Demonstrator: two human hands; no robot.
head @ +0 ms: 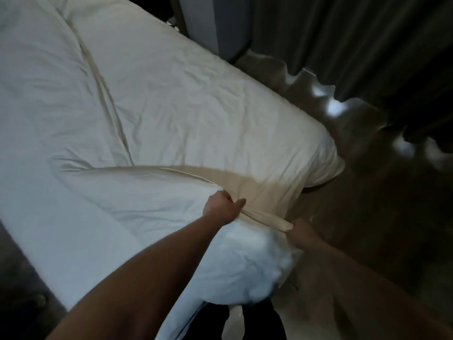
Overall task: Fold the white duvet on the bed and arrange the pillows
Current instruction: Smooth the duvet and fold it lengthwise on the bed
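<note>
Duvet (152,114) edge is bunched up in both my hands right now, down in the lower middle of the frame. My left hand (221,208) has its grip clamped on a fold of the fabric, thumb on top, and my right hand (304,233) is pinching the same edge just to the right of it, so there's a short taut strip of cloth stretched between the two. Left hand sits further in over the bed (73,253), right hand is out past the corner, over the floor (367,217).

The rest of the duvet spreads away from my hands toward the upper left of the frame, covering pretty much the whole bed, with one long crease running from the top left down toward the middle. So the long way of the thing runs away from me, up and left. My guess is the next pull has to carry this corner along that line to get a fold going.

No pillows in view that I can make out. No labels, tags or writing anywhere either. Dark curtain (343,33) hangs in the upper right.
</note>
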